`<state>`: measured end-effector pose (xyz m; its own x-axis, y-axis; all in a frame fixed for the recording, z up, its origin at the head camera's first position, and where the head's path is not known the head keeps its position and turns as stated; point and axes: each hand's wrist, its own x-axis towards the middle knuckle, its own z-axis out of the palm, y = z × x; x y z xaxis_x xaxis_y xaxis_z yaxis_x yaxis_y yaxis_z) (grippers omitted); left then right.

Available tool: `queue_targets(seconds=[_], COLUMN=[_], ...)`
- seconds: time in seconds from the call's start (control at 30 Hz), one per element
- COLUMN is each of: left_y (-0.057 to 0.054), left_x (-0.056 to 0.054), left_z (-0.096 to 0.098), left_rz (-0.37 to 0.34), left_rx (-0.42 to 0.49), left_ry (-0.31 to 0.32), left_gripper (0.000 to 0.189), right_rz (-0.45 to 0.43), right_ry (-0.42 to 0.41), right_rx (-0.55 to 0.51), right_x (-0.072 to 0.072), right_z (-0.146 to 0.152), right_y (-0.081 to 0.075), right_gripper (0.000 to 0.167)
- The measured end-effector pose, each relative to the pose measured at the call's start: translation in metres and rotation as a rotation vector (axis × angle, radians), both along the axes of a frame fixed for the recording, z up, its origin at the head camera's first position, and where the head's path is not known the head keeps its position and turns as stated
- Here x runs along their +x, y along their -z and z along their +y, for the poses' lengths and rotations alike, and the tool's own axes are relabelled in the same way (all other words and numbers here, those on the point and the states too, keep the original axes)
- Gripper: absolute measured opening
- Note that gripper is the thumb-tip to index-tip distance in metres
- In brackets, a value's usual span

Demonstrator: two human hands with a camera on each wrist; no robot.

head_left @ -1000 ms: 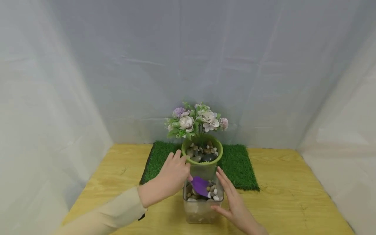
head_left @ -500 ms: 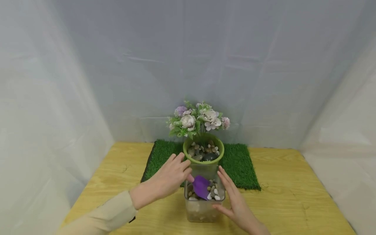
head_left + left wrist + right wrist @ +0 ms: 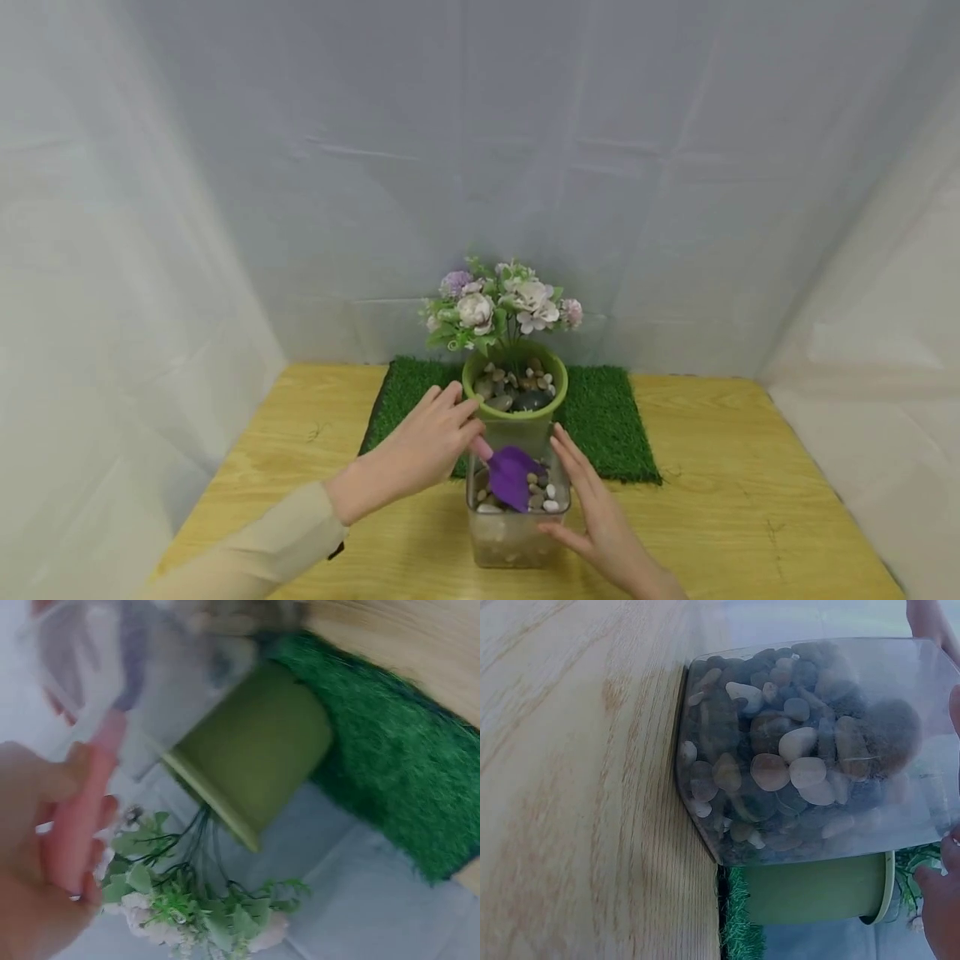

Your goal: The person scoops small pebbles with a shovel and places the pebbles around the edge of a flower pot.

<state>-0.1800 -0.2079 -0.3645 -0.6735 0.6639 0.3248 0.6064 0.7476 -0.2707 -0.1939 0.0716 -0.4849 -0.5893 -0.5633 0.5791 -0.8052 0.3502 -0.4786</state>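
Note:
My left hand (image 3: 427,437) grips the pink handle (image 3: 82,802) of a small purple trowel (image 3: 510,478). The blade sits in the mouth of a clear square container (image 3: 498,533), among grey, brown and white pebbles (image 3: 780,757). Along the container's right side lies my right hand (image 3: 596,517), fingers extended at the wall and thumb near the front rim. Just behind stands a green flower pot (image 3: 557,398), holding stones and a bunch of artificial flowers (image 3: 491,308). In the left wrist view, the trowel's blade end is blurred.
Under the pot lies a green artificial-grass mat (image 3: 611,429) on a wooden table (image 3: 720,500). Pale sheeting (image 3: 480,150) hangs behind the table and at both sides. The pot's rim is close to the left fingertips.
The trowel's blade has turned a little within the container, showing more of its face. My left wrist and sleeve have shifted slightly left. The right hand stays at the container's side.

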Motion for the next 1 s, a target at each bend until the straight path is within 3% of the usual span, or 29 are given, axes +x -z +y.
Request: queue_targets(seconds=[0.23,0.4,0.5,0.7,0.87,1.0], left_y=[-0.014,-0.023,-0.023,-0.015,-0.008,-0.005], left_x=[-0.007,-0.009,-0.008,-0.005,0.001,0.007], left_z=[0.001,0.001,0.004,0.010,0.012,0.017], left_rz=[-0.149,-0.232,-0.201,-0.088,-0.065,0.003], left_rx=[-0.012,0.004,-0.017,-0.037,-0.015,0.006], left_ry=[-0.063,-0.146,-0.155,-0.104,-0.164,-0.195], left_gripper=[0.003,0.020,0.018,0.002,0.009,0.018], right_rz=[-0.015,-0.003,-0.007,-0.025,-0.015,-0.014], right_ry=[-0.009,-0.012,-0.013,-0.017,-0.001,-0.003], right_rx=[0.002,-0.005,-0.012,-0.026,-0.002,-0.019], right_x=[0.000,0.001,0.001,0.001,0.002,0.001], right_z=[-0.002,-0.004,-0.004,-0.003,-0.002,-0.002], right_y=[0.002,0.003,0.002,0.001,0.002,0.001], right_gripper=[0.098,0.098,0.098,0.098,0.099,0.098])
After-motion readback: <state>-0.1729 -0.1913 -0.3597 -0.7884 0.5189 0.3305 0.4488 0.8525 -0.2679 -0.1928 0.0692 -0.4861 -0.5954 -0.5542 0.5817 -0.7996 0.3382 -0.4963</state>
